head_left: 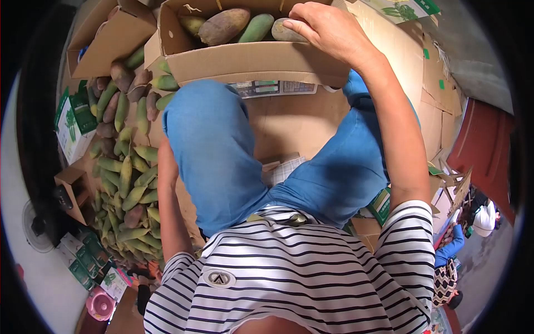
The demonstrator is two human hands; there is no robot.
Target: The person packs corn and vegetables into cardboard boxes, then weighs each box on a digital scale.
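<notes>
My right hand (328,30) is at the right end of an open cardboard box (256,61), its fingers curled and its thumb across a greyish radish (286,30). Inside the box, left of that hand, lie a green radish (257,29) and a large purplish-brown radish (224,26), with another greenish one partly hidden behind it. My left forearm (173,222) runs down beside my left knee, which hides the hand. Close to that arm spreads a big heap of green and purplish radishes (125,183).
Under the box shows the keypad panel of a scale (261,88). Another open carton (108,47) stands at the upper left. A green-and-white printed box (75,125) borders the heap. At lower left is a pink basin (100,304). A person in a blue sleeve (449,245) is at far right.
</notes>
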